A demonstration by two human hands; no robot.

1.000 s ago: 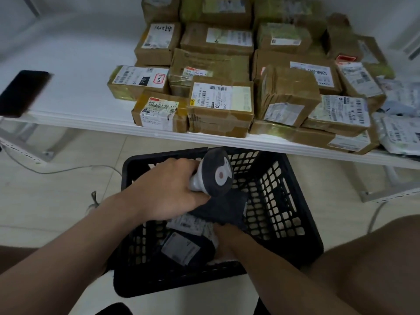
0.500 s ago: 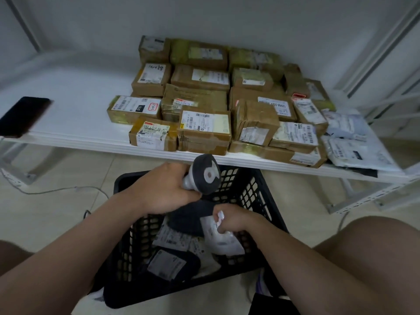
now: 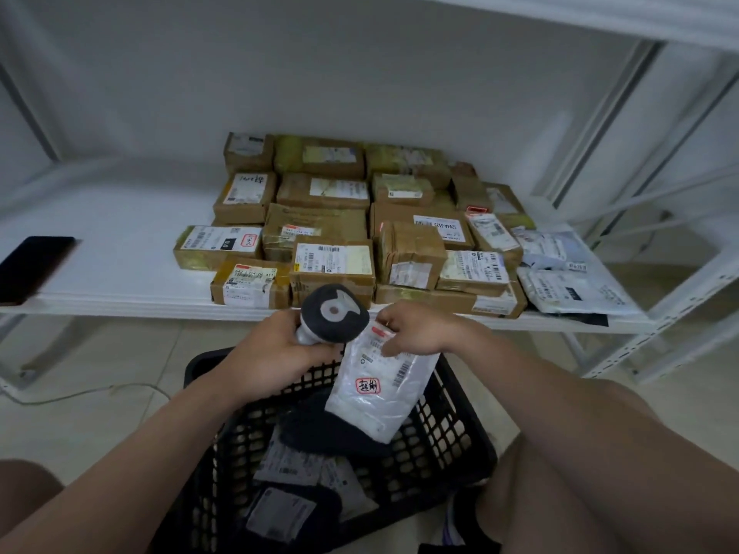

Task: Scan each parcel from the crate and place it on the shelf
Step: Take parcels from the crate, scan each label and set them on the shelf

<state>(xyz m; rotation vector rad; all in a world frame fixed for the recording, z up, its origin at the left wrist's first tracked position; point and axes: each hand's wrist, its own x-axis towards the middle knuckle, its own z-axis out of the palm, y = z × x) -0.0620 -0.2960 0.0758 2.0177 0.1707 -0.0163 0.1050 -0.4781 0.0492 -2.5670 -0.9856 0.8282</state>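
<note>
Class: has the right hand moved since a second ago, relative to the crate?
Yes. The right hand rose out of the crate to above its far rim, holding a white parcel.

The left forearm reaches in from 8 o'clock, and the left hand (image 3: 276,349), back up, curls its fingers round the handle of a scanner (image 3: 334,313), whose head stands at the hand's 1 o'clock. The right forearm comes in from 4 o'clock, and the right hand (image 3: 416,329), also back up, pinches the top edge of a white parcel (image 3: 380,397) that hangs toward 6 o'clock. The two hands sit just beside each other near mid-view.
</note>
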